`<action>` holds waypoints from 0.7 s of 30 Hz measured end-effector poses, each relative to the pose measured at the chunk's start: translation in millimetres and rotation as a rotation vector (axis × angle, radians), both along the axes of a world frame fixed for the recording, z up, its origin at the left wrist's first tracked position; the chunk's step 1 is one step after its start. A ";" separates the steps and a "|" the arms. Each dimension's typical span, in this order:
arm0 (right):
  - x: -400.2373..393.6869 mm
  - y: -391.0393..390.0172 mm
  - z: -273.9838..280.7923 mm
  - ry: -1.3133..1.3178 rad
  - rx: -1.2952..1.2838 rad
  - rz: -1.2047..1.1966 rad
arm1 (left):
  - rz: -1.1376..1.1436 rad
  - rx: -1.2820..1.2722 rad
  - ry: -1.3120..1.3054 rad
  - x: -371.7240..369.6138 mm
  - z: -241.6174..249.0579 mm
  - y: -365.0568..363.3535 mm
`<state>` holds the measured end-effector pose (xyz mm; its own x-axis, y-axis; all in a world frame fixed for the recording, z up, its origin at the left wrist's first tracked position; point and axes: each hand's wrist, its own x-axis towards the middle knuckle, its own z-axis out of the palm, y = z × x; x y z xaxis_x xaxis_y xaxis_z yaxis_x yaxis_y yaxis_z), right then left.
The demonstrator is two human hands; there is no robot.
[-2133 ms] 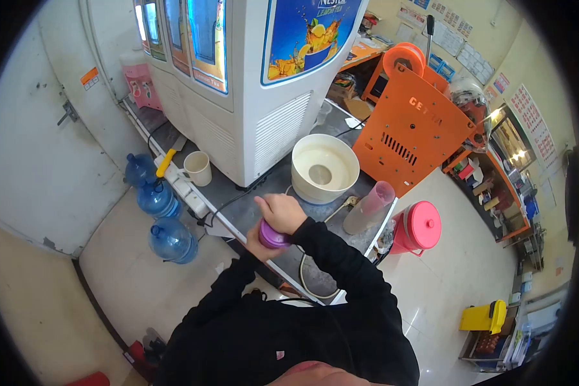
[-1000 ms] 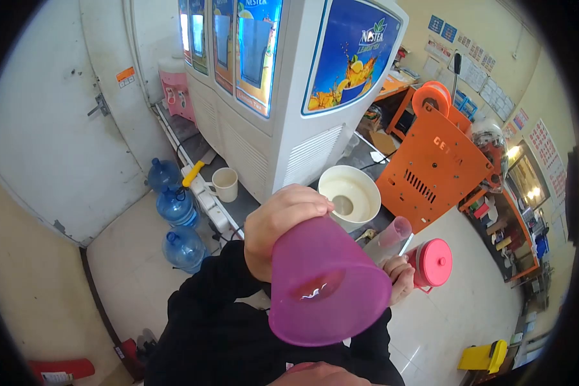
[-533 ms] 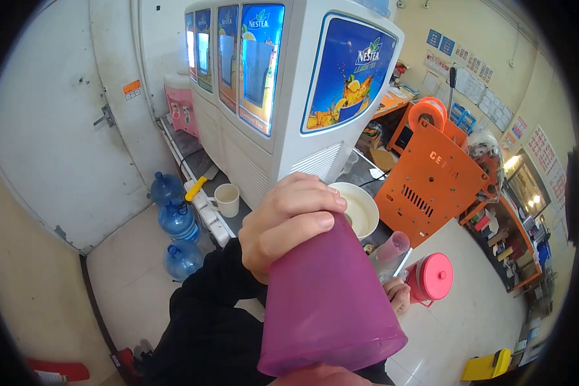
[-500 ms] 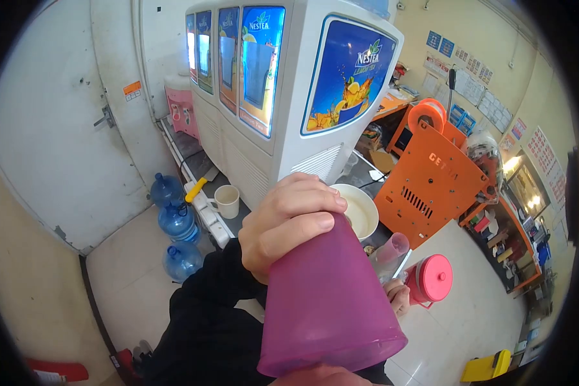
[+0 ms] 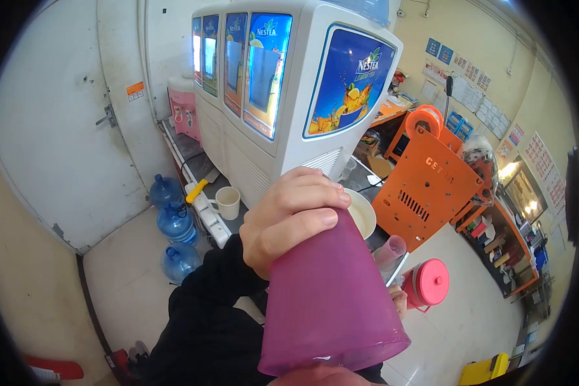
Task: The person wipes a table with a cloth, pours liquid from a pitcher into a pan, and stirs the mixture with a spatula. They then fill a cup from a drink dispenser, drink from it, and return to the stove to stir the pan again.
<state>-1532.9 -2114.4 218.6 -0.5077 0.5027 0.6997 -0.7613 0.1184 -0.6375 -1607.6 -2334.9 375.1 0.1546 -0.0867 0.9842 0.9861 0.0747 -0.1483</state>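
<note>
My left hand (image 5: pixel 293 222) wraps round the base end of a purple plastic cup (image 5: pixel 331 289). The cup is tipped, its wide rim against my face at the bottom of the view. My right hand (image 5: pixel 399 301) shows only in part behind the cup's right side, its fingers curled; whatever it holds, if anything, is hidden. Just right of it is a pink jug with a round lid (image 5: pixel 431 282). A translucent pink tumbler (image 5: pixel 390 251) stands above that hand at the counter's edge. Beyond the cup sits a white bowl (image 5: pixel 365 215), partly covered by my left hand.
A white drinks dispenser (image 5: pixel 302 103) stands on the counter. Left of my hand are a cream mug (image 5: pixel 227 202), a yellow-handled knife (image 5: pixel 199 190) and a power strip (image 5: pixel 206 215). Blue water bottles (image 5: pixel 177 225) stand on the floor. An orange machine (image 5: pixel 428 186) is at right.
My view has shifted slightly. The purple cup stays tipped at my face in my left hand. My right hand appears slightly lower behind it.
</note>
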 end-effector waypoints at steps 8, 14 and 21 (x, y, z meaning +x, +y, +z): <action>8.8 -3.8 2.7 -0.030 0.053 0.020 | -0.006 0.014 -0.009 6.4 -2.1 -4.2; 10.9 -8.1 2.0 -0.039 0.055 0.013 | 0.001 0.006 -0.001 6.7 -2.6 -7.4; 11.9 -9.0 -0.8 -0.059 0.055 0.033 | 0.020 0.009 -0.019 9.9 -3.3 -7.5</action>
<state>-1521.1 -2123.4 217.9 -0.5643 0.4463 0.6945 -0.7269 0.1301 -0.6742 -1597.7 -2342.4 371.8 0.1377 -0.0928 0.9861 0.9871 0.0954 -0.1288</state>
